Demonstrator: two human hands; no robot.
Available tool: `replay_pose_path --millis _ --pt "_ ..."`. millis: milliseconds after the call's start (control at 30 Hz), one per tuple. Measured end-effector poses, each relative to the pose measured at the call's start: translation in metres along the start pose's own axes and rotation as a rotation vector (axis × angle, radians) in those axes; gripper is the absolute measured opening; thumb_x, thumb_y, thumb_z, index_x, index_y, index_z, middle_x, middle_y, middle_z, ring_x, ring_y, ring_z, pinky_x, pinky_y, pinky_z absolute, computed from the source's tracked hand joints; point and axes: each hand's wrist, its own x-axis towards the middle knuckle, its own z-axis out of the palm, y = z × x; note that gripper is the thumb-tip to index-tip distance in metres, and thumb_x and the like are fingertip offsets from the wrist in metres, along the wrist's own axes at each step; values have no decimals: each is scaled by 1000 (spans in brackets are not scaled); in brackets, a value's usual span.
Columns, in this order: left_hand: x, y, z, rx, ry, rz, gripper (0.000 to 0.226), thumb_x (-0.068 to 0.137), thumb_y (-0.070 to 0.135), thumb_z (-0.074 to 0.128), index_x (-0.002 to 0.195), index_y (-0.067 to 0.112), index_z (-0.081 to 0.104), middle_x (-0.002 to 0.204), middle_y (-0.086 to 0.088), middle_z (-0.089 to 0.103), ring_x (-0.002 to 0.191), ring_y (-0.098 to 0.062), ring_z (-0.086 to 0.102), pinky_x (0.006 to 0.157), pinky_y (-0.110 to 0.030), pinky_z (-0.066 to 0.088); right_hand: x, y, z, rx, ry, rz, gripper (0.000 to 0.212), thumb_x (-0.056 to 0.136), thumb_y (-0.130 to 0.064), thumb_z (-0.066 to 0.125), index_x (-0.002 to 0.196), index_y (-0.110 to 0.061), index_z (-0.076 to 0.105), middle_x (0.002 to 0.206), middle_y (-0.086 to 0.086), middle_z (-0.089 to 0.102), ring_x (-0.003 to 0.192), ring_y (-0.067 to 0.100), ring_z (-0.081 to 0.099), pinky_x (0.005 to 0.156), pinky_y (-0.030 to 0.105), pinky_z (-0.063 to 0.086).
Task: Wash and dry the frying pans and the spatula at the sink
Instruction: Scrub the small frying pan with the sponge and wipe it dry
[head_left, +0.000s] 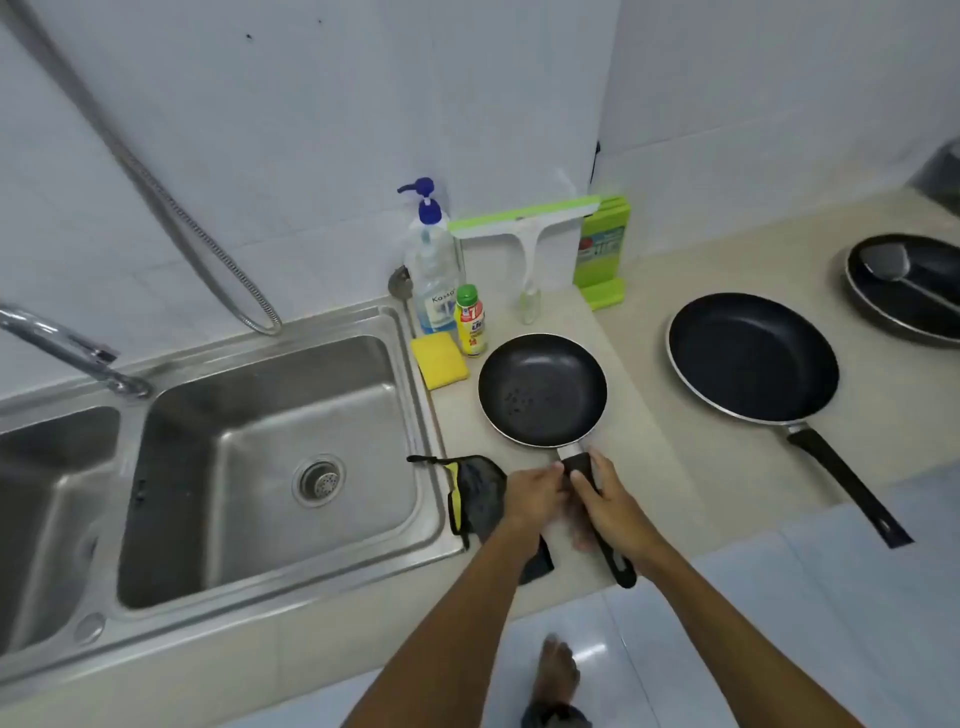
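Observation:
A small black frying pan (542, 389) sits on the beige counter just right of the sink (270, 447). My right hand (615, 506) grips its black handle from above. My left hand (532, 496) touches the same handle near the pan's neck, fingers bent against it. A larger black frying pan (753, 356) lies further right, handle pointing toward the counter's front edge. At the far right a third dark pan (906, 288) holds a grey spatula (893, 265). A dark cloth with yellow trim (475, 491) lies on the sink's edge under my left wrist.
A yellow sponge (440, 359), a small yellow bottle (471, 322) and a clear pump bottle (431, 260) stand behind the small pan. A green squeegee (524, 223) and a green box (602, 249) lean on the wall. The tap (67, 348) reaches over the sink.

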Motion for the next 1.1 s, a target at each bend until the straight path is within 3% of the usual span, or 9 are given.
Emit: replay_pose_path --millis 100,167,400,567,733,800,867,967,1100 --pt "1 0 6 -101 -4 -33 16 98 12 64 90 3 74 70 -6 72 56 -14 65 52 -25 54 6 7 7 110 -25 33 60 104 -51 42 158 -40 20 148 -8 51 126 13 57 105 35 50" --pt "-5 1 5 -186 -43 -53 17 97 9 65 106 -2 74 88 -11 77 71 -18 72 63 -26 59 4 9 14 84 31 34 57 103 -53 42 156 -43 24 133 -10 62 109 16 67 89 33 57" --pt "-33 3 -42 -267 -96 -8 8 97 13 68 101 12 74 90 -2 80 87 -13 77 77 -25 61 -27 -25 43 44 60 -106 56 103 -52 37 155 -51 17 132 -25 52 109 -3 61 92 16 50" --pt "-34 11 -116 -382 -42 66 17 96 11 68 109 1 72 93 -9 79 89 -21 76 81 -32 60 -15 -67 98 -22 -16 -177 55 99 -61 38 151 -60 19 132 -19 62 112 7 65 97 36 56" --pt "-27 28 -228 -382 56 151 19 97 10 66 107 -4 74 88 -10 78 81 -19 75 76 -31 60 3 -130 196 3 -59 -254 60 100 -56 45 156 -45 25 133 -13 58 122 10 57 105 34 48" --pt "-25 33 -271 -361 80 183 17 98 8 65 107 -4 73 87 -10 77 80 -18 74 78 -33 62 12 -147 236 48 -97 -258 67 88 -78 45 150 -58 28 125 -11 61 110 10 60 95 34 51" --pt "-18 32 -315 -293 132 203 20 97 12 66 107 -5 72 85 -7 75 82 -20 73 86 -42 62 21 -159 273 93 -142 -268 61 80 -86 46 137 -74 30 99 -18 57 83 2 54 70 24 47" --pt "-13 36 -376 24 272 257 34 87 36 73 89 2 72 82 -1 72 78 -19 68 86 -49 58 24 -177 313 116 -203 -290 43 99 -56 50 131 -76 30 72 -19 55 55 -1 47 48 21 38" --pt "2 64 -471 437 695 270 36 90 28 68 114 3 60 112 -15 62 107 -32 59 88 -35 46 37 -191 349 65 -247 -307 48 101 -50 50 132 -79 28 84 -24 52 65 -8 44 60 18 37"
